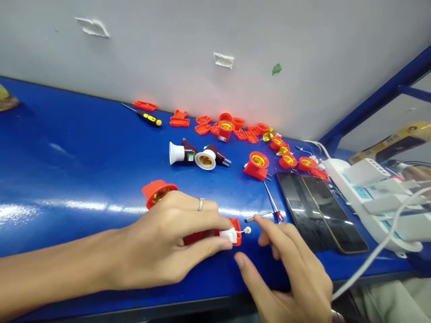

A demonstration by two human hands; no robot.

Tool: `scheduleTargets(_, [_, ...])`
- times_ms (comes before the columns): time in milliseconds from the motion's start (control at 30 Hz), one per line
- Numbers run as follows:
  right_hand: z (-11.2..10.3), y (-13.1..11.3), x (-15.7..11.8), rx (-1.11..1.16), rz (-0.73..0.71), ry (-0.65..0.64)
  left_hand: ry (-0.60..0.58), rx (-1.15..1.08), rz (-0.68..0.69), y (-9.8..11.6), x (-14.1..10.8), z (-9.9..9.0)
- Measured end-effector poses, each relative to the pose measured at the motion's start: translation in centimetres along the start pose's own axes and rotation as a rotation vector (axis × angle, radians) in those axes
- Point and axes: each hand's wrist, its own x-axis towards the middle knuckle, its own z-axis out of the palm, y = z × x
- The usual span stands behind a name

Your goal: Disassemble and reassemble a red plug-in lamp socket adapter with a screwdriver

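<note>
Near the front edge of the blue table, my left hand (182, 237) pinches a small white part (229, 235) between thumb and fingers, over a red plastic piece (237, 231). A short white wire with a round end (248, 230) sticks out to its right. My right hand (289, 269) is just right of these, thumb and index finger apart, nothing between them. Its index fingertip is by a small metal piece (249, 219). Beyond my left hand lies a red lamp socket (159, 192), partly hidden by the knuckles.
Red shells and sockets (225, 127) line the wall. Two white-and-maroon sockets (205, 159) lie mid-table. A red-handled screwdriver (279, 215), phones (323, 211) and a white power strip (370, 215) with a cable sit right. A black-yellow screwdriver (148, 118) lies at the back left.
</note>
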Motion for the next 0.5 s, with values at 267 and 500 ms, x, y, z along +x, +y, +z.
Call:
scheduleTargets(267, [0.1,0.7,2.3,0.14,-0.195,-0.077,0.036,-0.029,0.063,0.0,-0.1,0.2])
scheduleTargets(500, [0.3,0.4,2.3,0.081,-0.3,-0.001,0.038,0.117,0.245,-0.1,-0.5,0.1])
